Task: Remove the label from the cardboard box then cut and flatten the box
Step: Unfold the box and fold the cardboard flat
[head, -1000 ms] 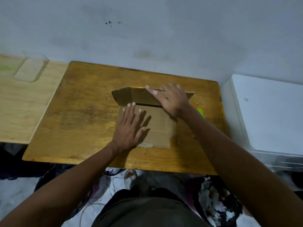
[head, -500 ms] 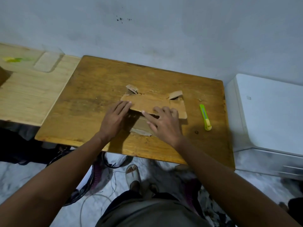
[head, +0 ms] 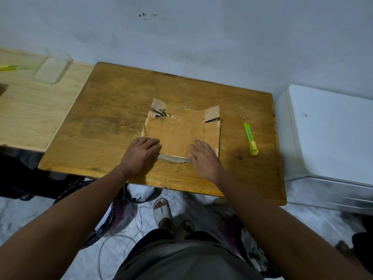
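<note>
Box: box [head: 181, 134] lies flattened mid-table [head: 113, 118], closer to the near edge, brown corrugated card with torn flaps at its far corners.
Left hand: left hand [head: 141, 156] presses its near-left corner, fingers together, flat, gripping nothing.
Right hand: right hand [head: 203, 156] spread flat on the near-right corner.
Cutter: green plastic cutter [head: 250, 139] lies near the table's right edge.
Risk: creased card may spring back up if pressure lifts.
</note>
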